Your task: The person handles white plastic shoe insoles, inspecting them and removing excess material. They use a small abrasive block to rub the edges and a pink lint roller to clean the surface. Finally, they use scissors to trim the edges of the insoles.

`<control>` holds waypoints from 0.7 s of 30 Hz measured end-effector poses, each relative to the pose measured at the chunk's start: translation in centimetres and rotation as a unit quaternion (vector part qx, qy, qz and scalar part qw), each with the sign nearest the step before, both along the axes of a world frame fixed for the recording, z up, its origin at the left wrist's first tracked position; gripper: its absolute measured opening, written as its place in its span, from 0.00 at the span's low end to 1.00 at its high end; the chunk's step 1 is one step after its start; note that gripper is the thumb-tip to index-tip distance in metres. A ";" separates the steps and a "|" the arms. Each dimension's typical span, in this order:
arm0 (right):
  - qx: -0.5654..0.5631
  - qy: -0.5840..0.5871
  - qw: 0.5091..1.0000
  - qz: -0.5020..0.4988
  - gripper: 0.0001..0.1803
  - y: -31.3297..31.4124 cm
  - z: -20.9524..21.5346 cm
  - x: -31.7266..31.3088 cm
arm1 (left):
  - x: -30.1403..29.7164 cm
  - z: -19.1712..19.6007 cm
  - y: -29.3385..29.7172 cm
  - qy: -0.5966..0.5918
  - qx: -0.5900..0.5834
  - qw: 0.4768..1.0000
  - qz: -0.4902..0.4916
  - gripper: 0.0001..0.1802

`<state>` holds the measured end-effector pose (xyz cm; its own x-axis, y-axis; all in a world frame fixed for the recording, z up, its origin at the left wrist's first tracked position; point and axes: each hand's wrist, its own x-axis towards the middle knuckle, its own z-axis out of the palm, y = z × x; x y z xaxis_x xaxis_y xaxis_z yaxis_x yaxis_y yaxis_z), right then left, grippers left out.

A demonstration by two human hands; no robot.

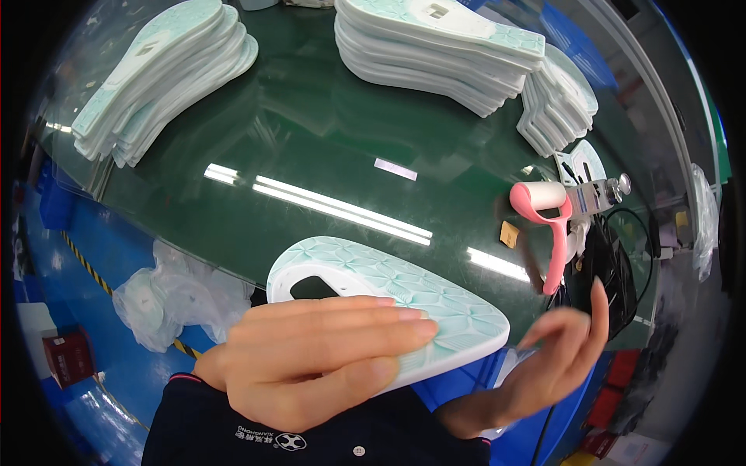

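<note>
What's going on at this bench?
A person has their left hand laid across a pale green-and-white patterned panel at the near edge of the green table; its underside grip is hidden. Their right hand, fingers partly curled and slightly blurred, appears to hold nothing, off the panel's right end. The pink-handled roller lies farther back on the right. Similar panels are stacked at far left, far centre and far right.

White panel (404,287) with mint-green petal pattern; pink-and-white roller (558,242); dark-green tabletop (311,140); yellow-and-black striped floor tape (87,262).
</note>
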<state>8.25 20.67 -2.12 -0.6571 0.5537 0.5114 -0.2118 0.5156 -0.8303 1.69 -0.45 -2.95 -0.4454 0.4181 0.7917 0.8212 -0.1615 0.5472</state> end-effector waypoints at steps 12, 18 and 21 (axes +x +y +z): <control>-0.048 -0.091 0.861 0.498 0.20 -2.6 1.5 0.1 | 0.7 0.4 0.3 0.001 -0.040 0.999 0.006 0.12; -0.088 -0.092 0.878 0.461 0.17 -3.0 1.6 0.2 | 0.9 0.1 0.5 0.003 -0.037 0.999 0.005 0.13; -0.252 -0.064 0.912 0.316 0.13 -4.8 1.3 0.6 | 0.8 0.1 0.5 -0.006 -0.048 0.999 0.002 0.13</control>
